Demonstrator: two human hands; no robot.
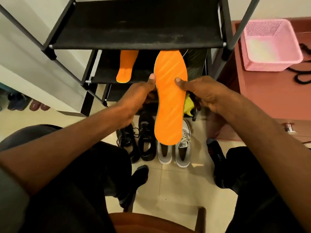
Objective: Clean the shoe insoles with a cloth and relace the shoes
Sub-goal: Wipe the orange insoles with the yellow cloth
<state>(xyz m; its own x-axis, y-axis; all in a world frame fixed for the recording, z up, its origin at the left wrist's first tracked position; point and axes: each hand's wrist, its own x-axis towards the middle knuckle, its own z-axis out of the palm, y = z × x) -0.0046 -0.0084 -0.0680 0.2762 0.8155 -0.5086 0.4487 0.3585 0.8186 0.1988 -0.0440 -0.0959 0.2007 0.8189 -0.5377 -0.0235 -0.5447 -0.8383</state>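
Head view showed both hands closed on one orange insole (170,101), held upright in the air in front of the shoe rack (134,26). The left hand (136,98) pinched its left edge with the thumb on the face; the right hand (203,95) pinched the right edge the same way, and also appeared to keep a yellow cloth (188,105) bunched under its fingers.

The grip looked thin: thumbs only on a flexible sheet, so the insole could have bent or slipped toward the shoes below. With the cloth tucked under the same hand, it might have dropped when the fingers shifted to wipe.

A second orange insole (126,68) lay on the rack's middle shelf, left of the held one. Below the rack, on the pale tiled floor (168,190), stood a black pair of shoes (143,142) and, just right of it, a grey pair (175,152). Right of the rack was a reddish cabinet top (262,84) carrying a pink basket (269,46).
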